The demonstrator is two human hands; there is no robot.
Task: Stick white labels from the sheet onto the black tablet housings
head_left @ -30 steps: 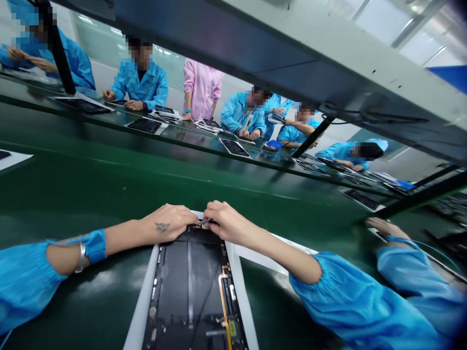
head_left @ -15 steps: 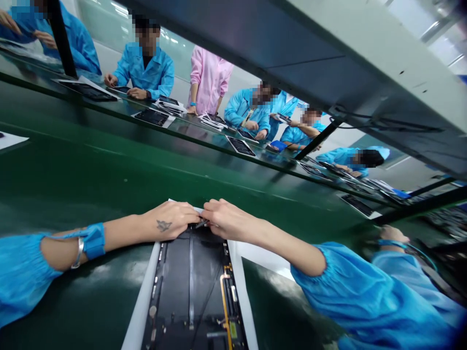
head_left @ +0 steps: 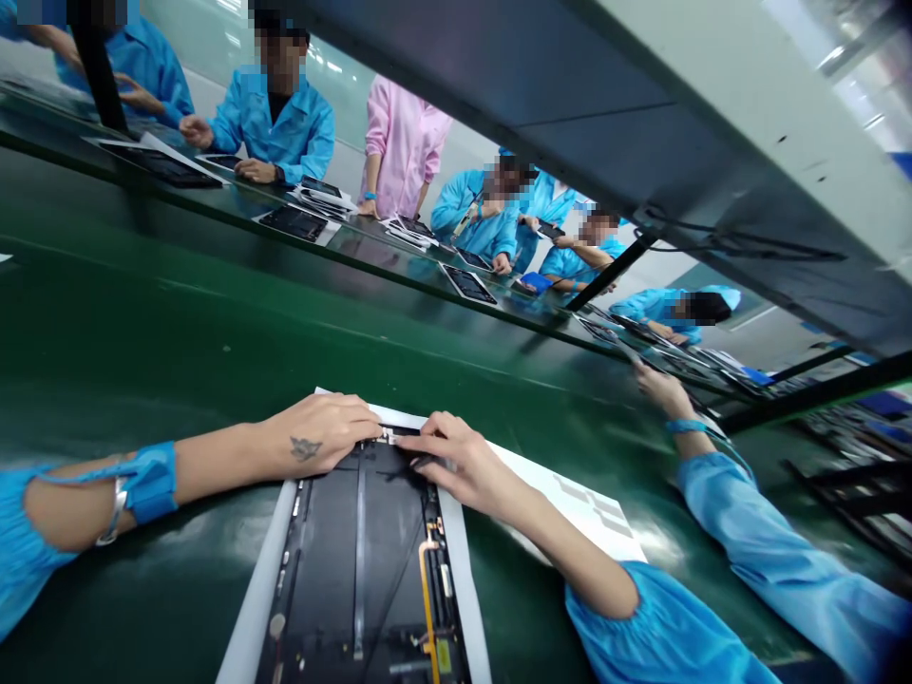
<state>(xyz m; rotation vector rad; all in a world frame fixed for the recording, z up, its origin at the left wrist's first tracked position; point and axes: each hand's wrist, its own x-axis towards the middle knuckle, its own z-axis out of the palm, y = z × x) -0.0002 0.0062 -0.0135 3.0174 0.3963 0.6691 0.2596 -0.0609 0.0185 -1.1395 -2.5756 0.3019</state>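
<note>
An opened tablet point(head_left: 363, 560) with dark inner parts and an orange flex cable lies on a white sheet point(head_left: 260, 598) on the green belt. My left hand point(head_left: 320, 435) rests on the tablet's far left corner, fingers curled down onto its top edge. My right hand point(head_left: 456, 461) lies on the far right corner, fingers stretched toward the left and pressing on the top edge. The fingertips of both hands nearly meet at a small part point(head_left: 390, 436) on that edge. Both wrists come out of blue sleeves, and a blue strap point(head_left: 146, 480) circles the left one.
The green conveyor belt point(head_left: 178, 323) runs across the view. A neighbour's arm in a blue sleeve point(head_left: 748, 532) reaches over the belt at right. Across the belt, several people in blue coats and one in pink work on tablets point(head_left: 295, 221). A dark overhead beam point(head_left: 570, 104) crosses above.
My right hand has slid back and flattened on the tablet's top edge, its pinch gone. The neighbour's hand at right has reached farther out over the belt. A white sheet beside the tablet now shows.
</note>
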